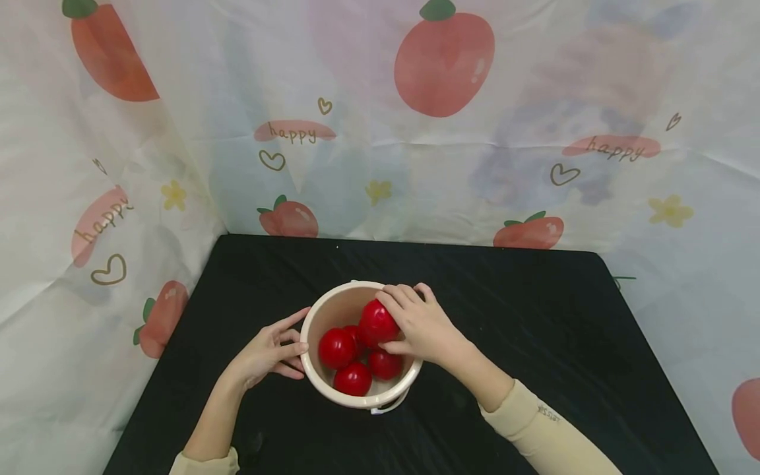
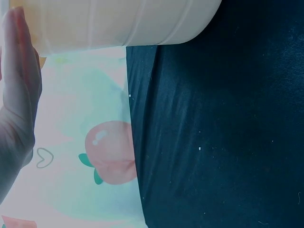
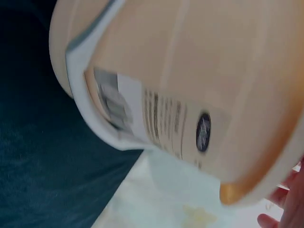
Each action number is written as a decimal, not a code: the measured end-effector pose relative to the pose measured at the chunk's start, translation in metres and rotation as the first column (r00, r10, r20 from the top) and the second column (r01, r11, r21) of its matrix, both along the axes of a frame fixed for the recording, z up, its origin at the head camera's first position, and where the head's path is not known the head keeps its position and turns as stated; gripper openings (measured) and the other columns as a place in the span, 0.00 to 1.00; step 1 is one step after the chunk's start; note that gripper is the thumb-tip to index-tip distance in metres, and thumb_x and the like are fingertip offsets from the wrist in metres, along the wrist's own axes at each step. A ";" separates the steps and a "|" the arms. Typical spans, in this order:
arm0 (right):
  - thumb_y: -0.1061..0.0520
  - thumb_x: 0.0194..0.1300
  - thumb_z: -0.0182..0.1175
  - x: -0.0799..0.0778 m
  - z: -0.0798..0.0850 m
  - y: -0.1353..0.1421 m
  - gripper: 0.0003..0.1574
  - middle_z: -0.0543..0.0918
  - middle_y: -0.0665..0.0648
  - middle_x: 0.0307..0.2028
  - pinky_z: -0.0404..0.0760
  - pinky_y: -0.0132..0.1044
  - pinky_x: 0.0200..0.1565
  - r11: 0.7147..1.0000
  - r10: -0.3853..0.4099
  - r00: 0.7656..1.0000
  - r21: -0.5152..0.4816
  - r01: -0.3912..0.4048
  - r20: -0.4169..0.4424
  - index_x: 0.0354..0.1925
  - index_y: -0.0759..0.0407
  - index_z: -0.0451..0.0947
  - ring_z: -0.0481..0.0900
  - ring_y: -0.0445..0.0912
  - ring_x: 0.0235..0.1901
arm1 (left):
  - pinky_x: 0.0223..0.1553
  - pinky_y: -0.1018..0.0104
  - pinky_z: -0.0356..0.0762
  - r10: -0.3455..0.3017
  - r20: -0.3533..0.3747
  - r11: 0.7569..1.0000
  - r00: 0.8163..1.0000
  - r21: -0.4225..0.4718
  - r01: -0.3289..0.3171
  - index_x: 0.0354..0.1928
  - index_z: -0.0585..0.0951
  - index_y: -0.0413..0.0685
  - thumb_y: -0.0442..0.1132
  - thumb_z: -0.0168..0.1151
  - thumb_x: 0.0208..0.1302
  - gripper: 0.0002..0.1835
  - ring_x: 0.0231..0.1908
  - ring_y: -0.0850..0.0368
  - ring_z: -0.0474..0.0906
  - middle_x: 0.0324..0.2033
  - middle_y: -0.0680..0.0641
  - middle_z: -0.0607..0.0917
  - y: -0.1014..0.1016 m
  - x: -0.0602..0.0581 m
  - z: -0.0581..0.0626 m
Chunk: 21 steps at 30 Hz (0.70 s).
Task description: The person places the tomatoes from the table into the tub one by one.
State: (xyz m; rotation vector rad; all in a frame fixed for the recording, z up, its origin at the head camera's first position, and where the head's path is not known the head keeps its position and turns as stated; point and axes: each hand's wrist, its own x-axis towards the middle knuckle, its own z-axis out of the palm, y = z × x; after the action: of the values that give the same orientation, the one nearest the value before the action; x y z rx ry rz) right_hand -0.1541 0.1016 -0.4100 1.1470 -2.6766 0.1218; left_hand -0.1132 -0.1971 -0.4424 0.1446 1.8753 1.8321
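A cream bucket stands on the black table, with several shiny red apples inside. My right hand reaches over its right rim and holds another red apple, fingers over the top and thumb lower down. That apple sits above the others, inside the opening. At the left side, my left hand touches the bucket's rim with the thumb, its other fingers extended along the outer wall. In the left wrist view those fingers lie nearly straight beside the bucket wall.
The bucket's white handle hangs down beside a printed label. Black cloth covers the table. A pale curtain printed with fruit and hearts rises behind the table and along the left.
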 end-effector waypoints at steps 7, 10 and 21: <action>0.36 0.38 0.70 0.004 -0.009 -0.015 0.52 0.69 0.54 0.55 0.65 0.50 0.54 0.990 0.090 0.996 0.107 -0.092 0.020 0.59 0.53 0.64 0.64 0.49 0.56 | 0.31 0.49 0.81 -0.004 0.001 1.000 1.000 -0.002 0.004 0.70 0.52 0.47 0.32 0.59 0.60 0.39 0.27 0.49 0.83 0.34 0.40 0.79 0.001 0.000 0.002; 0.35 0.38 0.69 0.005 -0.012 -0.020 0.52 0.69 0.53 0.56 0.64 0.49 0.56 0.980 0.105 0.994 0.166 -0.108 0.026 0.59 0.52 0.63 0.63 0.49 0.56 | 0.31 0.49 0.81 -0.008 -0.003 1.000 1.000 0.004 0.008 0.70 0.52 0.46 0.32 0.59 0.60 0.39 0.27 0.50 0.83 0.35 0.40 0.79 0.002 0.000 0.002; 0.33 0.40 0.68 0.011 -0.012 -0.029 0.52 0.67 0.52 0.57 0.61 0.49 0.58 0.922 0.097 0.989 0.363 -0.132 0.115 0.61 0.47 0.60 0.61 0.48 0.56 | 0.32 0.49 0.81 -0.003 0.008 1.000 1.000 -0.002 0.003 0.70 0.52 0.49 0.31 0.58 0.61 0.38 0.27 0.49 0.83 0.35 0.38 0.78 0.001 0.001 0.004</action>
State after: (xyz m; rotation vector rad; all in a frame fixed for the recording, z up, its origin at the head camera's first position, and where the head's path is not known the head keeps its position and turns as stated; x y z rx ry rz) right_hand -0.1427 0.0728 -0.4221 1.4387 -2.7916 -0.3341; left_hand -0.1118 -0.1957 -0.4386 0.1392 1.8705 1.8264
